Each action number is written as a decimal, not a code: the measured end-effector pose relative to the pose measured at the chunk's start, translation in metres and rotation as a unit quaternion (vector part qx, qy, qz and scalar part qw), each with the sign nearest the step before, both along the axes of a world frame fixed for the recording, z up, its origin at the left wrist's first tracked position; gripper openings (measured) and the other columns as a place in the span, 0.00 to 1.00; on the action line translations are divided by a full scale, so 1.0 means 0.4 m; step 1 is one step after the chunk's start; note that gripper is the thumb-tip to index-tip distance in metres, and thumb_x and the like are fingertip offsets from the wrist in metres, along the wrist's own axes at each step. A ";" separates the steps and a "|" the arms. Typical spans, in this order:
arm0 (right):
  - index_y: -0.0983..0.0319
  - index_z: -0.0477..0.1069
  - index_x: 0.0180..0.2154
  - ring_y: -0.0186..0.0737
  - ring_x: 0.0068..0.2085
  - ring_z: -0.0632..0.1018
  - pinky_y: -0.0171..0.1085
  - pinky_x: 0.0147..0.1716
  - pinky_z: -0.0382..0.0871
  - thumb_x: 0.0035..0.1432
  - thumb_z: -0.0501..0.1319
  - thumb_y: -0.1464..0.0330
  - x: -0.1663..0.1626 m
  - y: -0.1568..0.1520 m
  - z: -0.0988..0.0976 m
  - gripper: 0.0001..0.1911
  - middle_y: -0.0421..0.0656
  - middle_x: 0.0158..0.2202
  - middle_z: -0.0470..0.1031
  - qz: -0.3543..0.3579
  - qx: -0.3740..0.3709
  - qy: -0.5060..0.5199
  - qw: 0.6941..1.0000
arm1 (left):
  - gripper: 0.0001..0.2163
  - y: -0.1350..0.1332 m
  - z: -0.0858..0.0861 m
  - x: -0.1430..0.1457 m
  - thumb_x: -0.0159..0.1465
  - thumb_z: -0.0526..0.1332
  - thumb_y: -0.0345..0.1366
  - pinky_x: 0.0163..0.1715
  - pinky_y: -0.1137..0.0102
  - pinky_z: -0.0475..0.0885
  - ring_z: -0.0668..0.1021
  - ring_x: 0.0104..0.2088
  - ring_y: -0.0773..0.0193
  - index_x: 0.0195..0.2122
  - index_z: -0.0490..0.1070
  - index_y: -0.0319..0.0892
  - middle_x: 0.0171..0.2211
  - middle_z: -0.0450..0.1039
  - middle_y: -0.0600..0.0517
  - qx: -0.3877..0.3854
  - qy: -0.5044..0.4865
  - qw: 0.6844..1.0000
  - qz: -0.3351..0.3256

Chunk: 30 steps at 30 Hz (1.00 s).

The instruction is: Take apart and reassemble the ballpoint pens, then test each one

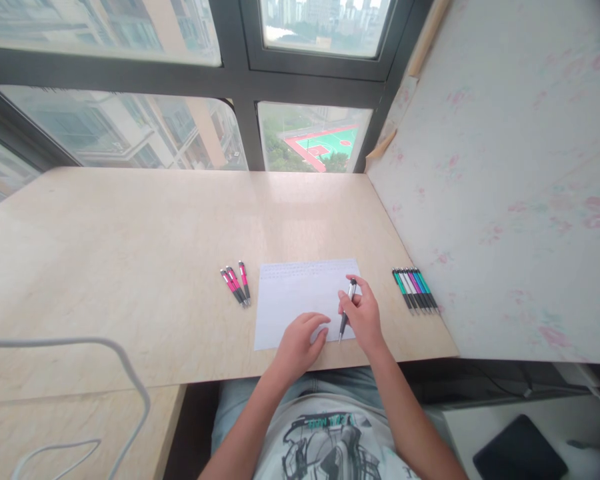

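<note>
A white sheet of paper (280, 307) lies on the table in front of me, with lines of small handwriting along its top edge. My right hand (366, 316) pinches a silver-and-black pen (351, 293) above the sheet's right side. The pen stands nearly upright, its tip pointing down towards the lower edge of the paper. On the lower part of the sheet rests my left hand (303, 340), holding nothing, its fingers loosely curved and the thumb apart. Left of the paper lie three pink-and-black pens (237, 284).
To the right, several pens (415, 291) with green, white, purple and blue barrels lie in a row by the flowered wall (500, 200). Windows (313, 137) border the table's (145, 267) far side. A white cable (125, 363) loops over the left front.
</note>
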State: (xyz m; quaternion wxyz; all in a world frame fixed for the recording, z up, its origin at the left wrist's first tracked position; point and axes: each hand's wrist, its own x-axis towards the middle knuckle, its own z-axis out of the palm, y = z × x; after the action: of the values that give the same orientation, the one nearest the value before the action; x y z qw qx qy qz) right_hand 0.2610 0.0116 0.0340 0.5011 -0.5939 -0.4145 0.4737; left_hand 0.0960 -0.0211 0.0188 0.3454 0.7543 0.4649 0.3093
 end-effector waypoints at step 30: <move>0.63 0.75 0.46 0.42 0.33 0.74 0.38 0.34 0.68 0.53 0.62 0.59 0.093 0.030 -0.096 0.21 0.44 0.34 0.77 0.050 -0.018 -0.164 0.985 | 0.09 0.057 -0.041 -0.066 0.66 0.54 0.30 0.46 0.57 0.71 0.74 0.45 0.55 0.43 0.72 0.44 0.45 0.73 0.46 0.118 0.121 0.985 0.043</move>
State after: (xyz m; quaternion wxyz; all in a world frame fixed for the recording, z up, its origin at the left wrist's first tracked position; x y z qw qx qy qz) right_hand 0.2984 0.0235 -0.0045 0.3912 -0.6507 -0.5120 0.4017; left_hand 0.0696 0.0016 0.0025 0.1812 0.8013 0.4950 0.2830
